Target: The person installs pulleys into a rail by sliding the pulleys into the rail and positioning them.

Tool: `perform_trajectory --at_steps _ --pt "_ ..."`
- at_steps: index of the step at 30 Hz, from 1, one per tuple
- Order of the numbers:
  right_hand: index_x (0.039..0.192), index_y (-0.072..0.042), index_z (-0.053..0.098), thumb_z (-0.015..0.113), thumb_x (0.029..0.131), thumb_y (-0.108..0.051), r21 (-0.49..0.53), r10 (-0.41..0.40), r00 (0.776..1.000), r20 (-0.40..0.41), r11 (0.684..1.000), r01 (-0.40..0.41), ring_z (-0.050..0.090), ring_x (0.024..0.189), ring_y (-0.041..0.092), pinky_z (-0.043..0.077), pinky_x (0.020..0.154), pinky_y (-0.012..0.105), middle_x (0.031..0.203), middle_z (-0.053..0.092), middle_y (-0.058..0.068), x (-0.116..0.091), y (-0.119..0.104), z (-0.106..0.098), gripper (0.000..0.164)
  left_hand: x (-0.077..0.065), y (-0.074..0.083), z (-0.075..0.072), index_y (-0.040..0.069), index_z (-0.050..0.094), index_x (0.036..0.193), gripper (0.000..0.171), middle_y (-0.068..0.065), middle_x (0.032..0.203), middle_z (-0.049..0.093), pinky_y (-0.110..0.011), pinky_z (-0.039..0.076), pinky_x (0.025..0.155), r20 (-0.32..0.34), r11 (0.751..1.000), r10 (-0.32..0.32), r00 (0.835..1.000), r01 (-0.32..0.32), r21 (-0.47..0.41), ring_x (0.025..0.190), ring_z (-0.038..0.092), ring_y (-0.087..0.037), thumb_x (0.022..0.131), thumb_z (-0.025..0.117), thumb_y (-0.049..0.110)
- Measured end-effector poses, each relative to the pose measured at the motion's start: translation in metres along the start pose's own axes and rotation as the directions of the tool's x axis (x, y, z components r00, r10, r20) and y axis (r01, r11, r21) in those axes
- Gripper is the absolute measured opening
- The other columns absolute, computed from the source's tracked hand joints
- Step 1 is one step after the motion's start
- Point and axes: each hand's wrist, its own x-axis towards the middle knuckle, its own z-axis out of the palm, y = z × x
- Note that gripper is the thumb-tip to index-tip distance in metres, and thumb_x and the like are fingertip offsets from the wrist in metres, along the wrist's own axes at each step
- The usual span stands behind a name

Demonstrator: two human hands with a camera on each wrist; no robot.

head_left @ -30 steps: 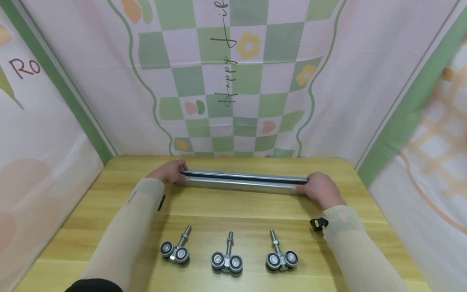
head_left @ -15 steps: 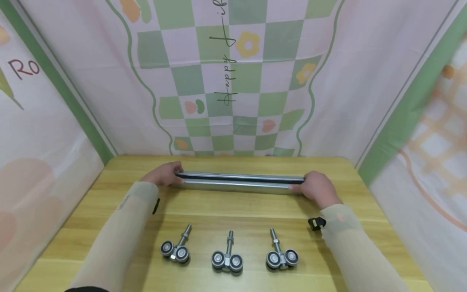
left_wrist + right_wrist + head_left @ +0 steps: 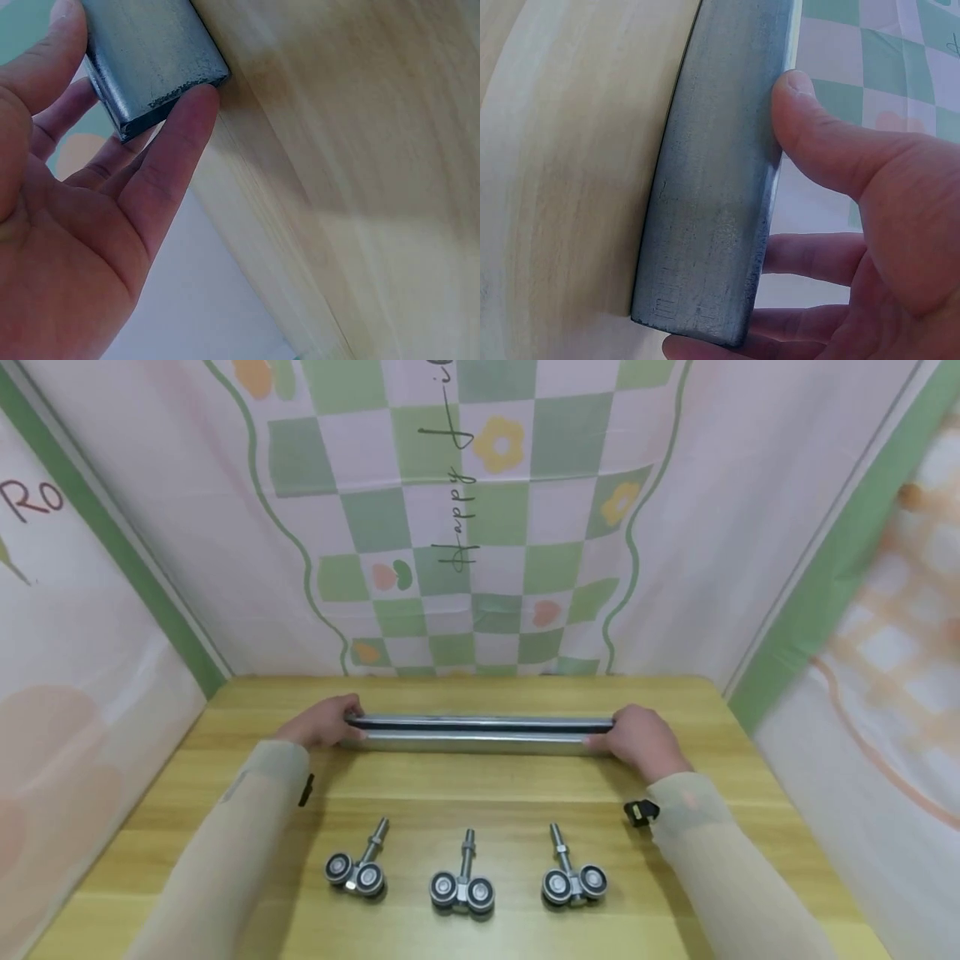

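A long metal channel rail lies crosswise toward the back of the table, its dark slot facing up. My left hand holds its left end; in the left wrist view the thumb is at one edge and a fingertip touches the end of the rail. At the opposite end, my right hand grips the rail, thumb along the near upper edge and fingers round the far side and end. Nearer the front lie three roller trolleys with threaded bolts: a left one, a middle one and a right one.
The wooden table ends at the back against a patterned curtain. Fabric walls rise at both sides. Black wrist devices, one of them at the right wrist, hang below the sleeves.
The rail, with both hands on its ends, has shifted left and now lies more level across the view. The head view has moved slightly; the trolleys lie as before.
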Motion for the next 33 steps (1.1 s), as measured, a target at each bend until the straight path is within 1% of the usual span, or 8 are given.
perform_trajectory --at_steps 4,6,8,12,16,21,26,33 --pt "0.101 0.008 0.067 0.082 0.074 -0.057 0.003 0.008 1.000 0.013 1.000 -0.008 0.058 0.079 0.031 0.048 0.078 0.052 0.095 0.067 0.020 -0.002 -0.006 0.003 0.072 -0.008 -0.006 0.000 0.007 0.057 0.114 0.032 -0.020 0.124 0.060 -0.057 0.042 0.098 -0.004 1.000 0.001 1.000 -0.001 0.012 0.115 0.054 -0.039 0.091 0.074 0.023" --pt "0.100 0.008 0.067 0.082 0.073 -0.056 -0.001 0.007 1.000 0.013 1.000 -0.007 0.058 0.077 0.030 0.048 0.078 0.052 0.093 0.067 0.018 -0.003 -0.008 0.007 0.071 -0.013 -0.008 0.001 0.007 0.058 0.114 0.032 -0.022 0.126 0.059 -0.058 0.041 0.098 -0.001 1.000 0.001 1.000 -0.001 0.008 0.118 0.053 -0.042 0.091 0.073 0.022" --pt "0.101 0.008 0.067 0.082 0.073 -0.056 -0.005 0.003 1.000 0.012 1.000 -0.003 0.059 0.078 0.030 0.048 0.079 0.052 0.094 0.067 0.019 -0.005 -0.008 0.011 0.072 -0.017 -0.010 0.002 0.007 0.058 0.115 0.032 -0.022 0.127 0.059 -0.059 0.040 0.099 0.001 1.000 -0.003 1.000 0.003 -0.004 0.119 0.051 -0.044 0.091 0.073 0.021" --pt "0.106 0.011 0.066 0.082 0.074 -0.057 -0.020 -0.017 1.000 -0.001 1.000 0.017 0.060 0.081 0.031 0.048 0.081 0.054 0.098 0.067 0.023 -0.006 -0.007 0.012 0.077 -0.018 -0.012 0.004 0.009 0.058 0.114 0.031 -0.020 0.124 0.060 -0.058 0.042 0.097 -0.006 1.000 -0.010 1.000 0.010 -0.025 0.116 0.053 -0.041 0.091 0.074 0.022" --pt "0.107 0.011 0.066 0.081 0.073 -0.059 -0.033 -0.024 1.000 -0.007 0.999 0.024 0.059 0.079 0.031 0.049 0.080 0.053 0.098 0.067 0.022 -0.006 -0.007 0.010 0.079 -0.020 -0.012 0.005 0.010 0.057 0.115 0.032 -0.018 0.125 0.059 -0.058 0.043 0.096 -0.015 0.999 -0.018 1.000 0.018 -0.039 0.115 0.054 -0.039 0.091 0.073 0.024" --pt "0.109 0.011 0.066 0.081 0.073 -0.059 -0.043 -0.030 1.000 -0.009 0.999 0.030 0.060 0.080 0.031 0.049 0.081 0.054 0.101 0.067 0.025 -0.009 -0.010 0.009 0.081 -0.029 -0.010 0.006 0.008 0.057 0.118 0.034 -0.021 0.128 0.057 -0.058 0.043 0.095 -0.016 0.998 -0.025 1.000 0.024 -0.056 0.115 0.053 -0.040 0.092 0.072 0.022" --pt "0.104 0.009 0.067 0.081 0.073 -0.058 -0.041 -0.019 1.000 0.011 0.999 0.019 0.058 0.077 0.030 0.049 0.078 0.052 0.095 0.067 0.020 -0.012 -0.014 0.011 0.076 -0.036 -0.008 0.005 0.007 0.056 0.120 0.034 -0.024 0.132 0.054 -0.058 0.044 0.094 -0.007 0.995 -0.051 0.999 0.050 -0.084 0.116 0.052 -0.041 0.093 0.071 0.020" --pt "0.101 0.008 0.067 0.080 0.074 -0.058 -0.057 -0.028 1.000 -0.002 0.998 0.028 0.057 0.074 0.028 0.049 0.074 0.051 0.092 0.067 0.018 -0.013 -0.013 0.013 0.073 -0.039 -0.008 0.004 0.007 0.056 0.120 0.034 -0.027 0.135 0.051 -0.061 0.040 0.097 -0.010 0.996 -0.045 0.999 0.044 -0.074 0.122 0.048 -0.046 0.093 0.071 0.022"
